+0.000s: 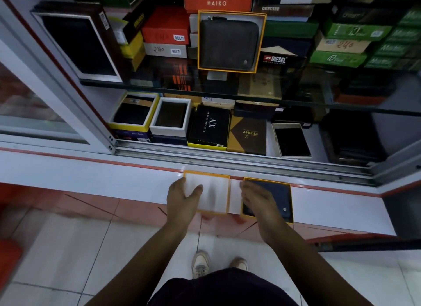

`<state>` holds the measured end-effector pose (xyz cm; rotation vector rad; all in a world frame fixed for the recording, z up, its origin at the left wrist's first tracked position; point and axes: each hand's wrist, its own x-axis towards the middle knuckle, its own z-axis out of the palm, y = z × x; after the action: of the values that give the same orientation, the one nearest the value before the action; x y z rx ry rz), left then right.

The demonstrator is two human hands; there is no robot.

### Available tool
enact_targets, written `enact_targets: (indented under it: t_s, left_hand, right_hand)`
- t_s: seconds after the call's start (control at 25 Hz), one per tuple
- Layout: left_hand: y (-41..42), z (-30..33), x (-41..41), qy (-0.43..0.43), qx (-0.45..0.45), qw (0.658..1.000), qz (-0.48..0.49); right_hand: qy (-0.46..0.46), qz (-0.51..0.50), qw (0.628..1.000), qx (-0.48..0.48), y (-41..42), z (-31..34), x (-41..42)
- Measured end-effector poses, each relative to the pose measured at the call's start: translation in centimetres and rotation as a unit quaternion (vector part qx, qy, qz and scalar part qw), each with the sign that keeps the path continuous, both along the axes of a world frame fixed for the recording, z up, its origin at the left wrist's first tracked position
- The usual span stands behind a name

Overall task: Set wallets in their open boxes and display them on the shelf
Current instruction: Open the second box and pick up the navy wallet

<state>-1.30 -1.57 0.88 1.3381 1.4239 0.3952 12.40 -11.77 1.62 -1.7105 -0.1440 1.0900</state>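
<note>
Two orange-rimmed box halves lie side by side on the white ledge (114,180) in front of the cabinet. The left half (214,194) is white inside and holds nothing; my left hand (182,198) grips its left edge, thumb on the inside. The right half (273,191) holds a dark blue wallet (275,196) with a round stud. My right hand (257,201) rests on that wallet and the box's left side. On the glass shelf above, a grey zip wallet (229,44) stands displayed in a matching orange-rimmed box (263,41).
The cabinet's sliding door (57,77) is pushed left, so the opening is free. The glass shelf (250,96) carries stacked boxes. On the bottom shelf are open boxes with wallets (134,114), (170,116), (291,141) and closed boxes (209,128). My shoes (200,262) stand on tile.
</note>
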Motion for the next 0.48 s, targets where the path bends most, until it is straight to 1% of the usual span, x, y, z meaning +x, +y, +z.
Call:
enact_targets:
  t_s: [0.04, 0.08, 0.16, 0.2, 0.24, 0.28, 0.36, 0.48]
  left_hand:
    - [-0.7, 0.4, 1.3, -0.015, 0.019, 1.000, -0.016]
    - [-1.3, 0.7, 2.5, -0.037, 0.000, 0.999, -0.038]
    - [-2.6, 1.1, 5.3, -0.062, -0.107, 0.988, -0.091]
    - [-3.1, 1.1, 6.3, -0.057, -0.151, 0.980, -0.115]
    - [-3.4, 1.1, 7.2, -0.046, -0.177, 0.973, -0.142]
    - [-3.7, 1.0, 7.9, -0.032, -0.186, 0.968, -0.168]
    - [-3.9, 0.5, 8.6, -0.003, -0.175, 0.966, -0.191]
    - [-4.4, -0.4, 8.8, -0.004, -0.153, 0.967, -0.204]
  right_hand:
    - [-0.040, -0.036, 0.999, 0.006, -1.0, 0.3, 0.8]
    - [-0.078, -0.065, 0.995, 0.004, -2.0, 0.4, 1.6]
    - [-0.139, -0.085, 0.986, -0.033, -4.1, 0.2, 3.4]
    - [-0.160, -0.076, 0.983, -0.056, -4.9, -0.1, 4.0]
    - [-0.174, -0.061, 0.980, -0.077, -5.4, -0.7, 4.6]
    - [-0.184, -0.045, 0.977, -0.095, -5.9, -1.3, 5.1]
    - [-0.198, -0.023, 0.973, -0.113, -6.1, -2.2, 5.3]
    - [-0.174, -0.055, 0.976, -0.115, -5.9, -3.1, 5.6]
